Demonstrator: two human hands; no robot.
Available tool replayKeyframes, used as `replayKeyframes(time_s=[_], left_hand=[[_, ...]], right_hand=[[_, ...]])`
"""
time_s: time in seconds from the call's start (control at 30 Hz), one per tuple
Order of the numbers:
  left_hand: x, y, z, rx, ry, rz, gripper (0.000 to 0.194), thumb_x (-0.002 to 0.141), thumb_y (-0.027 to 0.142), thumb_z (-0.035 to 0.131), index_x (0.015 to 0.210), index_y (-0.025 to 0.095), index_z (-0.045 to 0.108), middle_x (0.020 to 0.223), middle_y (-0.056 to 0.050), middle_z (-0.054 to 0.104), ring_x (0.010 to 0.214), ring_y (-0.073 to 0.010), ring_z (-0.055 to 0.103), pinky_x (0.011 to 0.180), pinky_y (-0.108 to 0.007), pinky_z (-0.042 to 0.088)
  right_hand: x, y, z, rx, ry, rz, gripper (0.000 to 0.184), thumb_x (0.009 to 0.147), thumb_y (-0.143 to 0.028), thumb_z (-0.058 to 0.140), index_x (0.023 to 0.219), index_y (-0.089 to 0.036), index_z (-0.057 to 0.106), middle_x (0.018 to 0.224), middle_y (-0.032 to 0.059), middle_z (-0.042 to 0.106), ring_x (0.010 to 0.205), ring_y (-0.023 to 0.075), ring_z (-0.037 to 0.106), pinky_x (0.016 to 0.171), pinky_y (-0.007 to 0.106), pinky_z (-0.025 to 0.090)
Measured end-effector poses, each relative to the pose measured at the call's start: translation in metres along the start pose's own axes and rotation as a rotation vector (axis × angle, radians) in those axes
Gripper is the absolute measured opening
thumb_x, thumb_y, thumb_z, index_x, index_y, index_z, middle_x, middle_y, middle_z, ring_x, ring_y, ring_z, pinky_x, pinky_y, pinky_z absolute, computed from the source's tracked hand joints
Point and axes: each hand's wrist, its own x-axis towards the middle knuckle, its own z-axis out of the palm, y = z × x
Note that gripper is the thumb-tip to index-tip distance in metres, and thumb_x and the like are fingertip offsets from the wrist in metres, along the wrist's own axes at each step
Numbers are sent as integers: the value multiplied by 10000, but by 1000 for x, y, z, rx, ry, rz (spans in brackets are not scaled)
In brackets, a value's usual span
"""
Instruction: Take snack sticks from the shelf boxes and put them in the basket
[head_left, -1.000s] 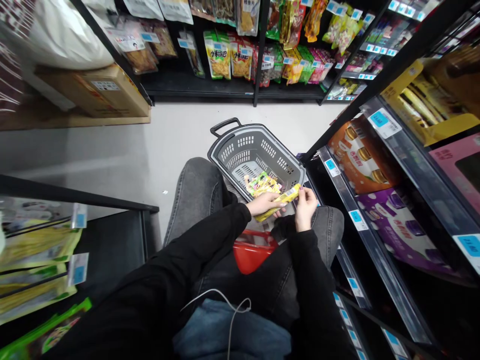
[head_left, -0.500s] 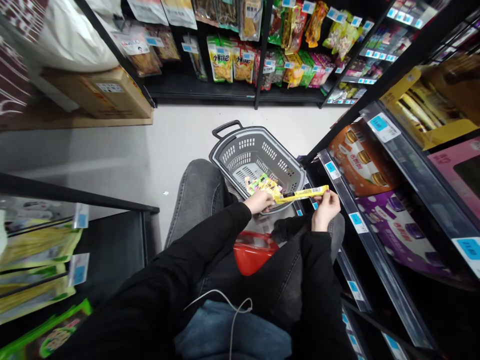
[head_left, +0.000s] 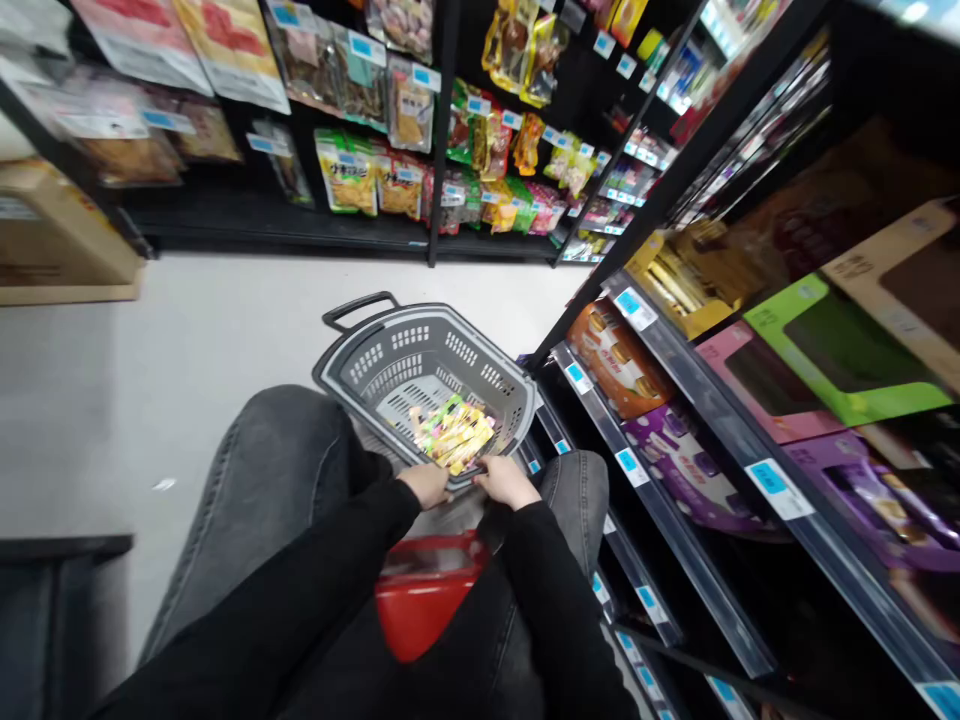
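Observation:
A grey shopping basket [head_left: 334, 378] with slotted sides stands on the floor in front of my knees. Small packets [head_left: 457, 432], mostly yellow with some green and pink, lie in a loose heap at its near end. My left hand [head_left: 426, 484] is closed on the near rim, its fingertips partly hidden. Just to the right, my right hand [head_left: 508, 482] grips the same rim, thumb on top. The basket's black handle [head_left: 361, 306] is folded out at the far left end.
A red object [head_left: 424, 600] like a small stool or bin sits between my legs. Shelves with boxed snacks [head_left: 615, 360] rise close on the right. Across the aisle hang bagged snacks [head_left: 346, 175]. A cardboard box [head_left: 60, 235] stands at the left, and a white scrap [head_left: 163, 484] lies on the floor.
The long yellow packet stretched between my hands has left them. Both hands have come down onto the basket's near rim, closer together. My view has turned to the right.

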Motion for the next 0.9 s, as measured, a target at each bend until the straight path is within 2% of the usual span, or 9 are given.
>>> replayKeyframes(time_s=[0.1,0.17,0.27,0.33,0.4,0.5,0.63,0.77,0.9], left_hand=[[-3,-1,-5,79,-22,-44,329,680,218,589,962,57,644,1001,-281,659,975,-409,623,824,-483,458],[-4,-1,-5,104,-34,-58,340,688,233,577,972,59,643,1019,-284,654,988,-411,619,825,-481,459],[-4,1,-4,124,-50,-59,360,707,256,555,999,67,645,1026,-270,657,996,-397,621,838,-469,463],[-4,3,-4,134,-58,-57,377,712,263,548,1020,69,646,1040,-267,655,999,-391,623,843,-466,465],[-4,4,-4,144,-70,-56,394,713,269,550,1037,65,646,1059,-270,650,1006,-392,621,844,-464,468],[-6,5,-6,164,-88,-58,426,724,263,542,1073,36,634,1084,-288,636,1022,-398,613,844,-461,471],[-10,8,-9,187,-88,-67,444,737,262,532,1107,33,620,1093,-281,636,1038,-381,610,853,-440,474],[-11,8,-10,188,-83,-73,421,738,279,540,1089,66,633,1088,-257,647,1034,-358,618,853,-414,479],[-8,7,-7,169,-69,-77,423,725,277,553,1086,72,632,1084,-256,650,1027,-356,621,851,-416,477]], right_hand=[[20,-15,-54,-66,66,-43,129,734,-193,586,786,-240,693,762,-21,710,722,164,657,691,275,509],[40,-30,-115,-127,190,-68,237,818,-208,477,947,-219,675,968,29,700,898,176,639,849,324,477],[78,-56,-215,-510,506,-105,269,836,-170,439,1005,-147,647,994,110,671,942,221,605,902,384,436],[103,-71,-269,-791,615,8,280,846,-133,411,1011,-89,633,1008,187,639,974,260,582,889,419,430],[124,-79,-306,-1035,561,162,272,817,-90,446,1010,-33,630,1021,253,613,1018,306,567,854,428,444],[146,-79,-328,-1253,330,328,274,793,-90,504,1016,-13,644,995,272,621,1010,332,593,812,417,467],[158,-68,-335,-1324,143,364,299,813,-147,511,1067,-69,649,1037,243,633,991,310,622,790,398,479],[160,-62,-345,-1293,145,392,300,795,-194,548,1056,-94,657,1039,222,638,985,296,625,782,366,477],[160,-68,-357,-1195,269,426,335,782,-217,563,1083,-97,643,1054,225,626,987,294,617,788,371,472]])
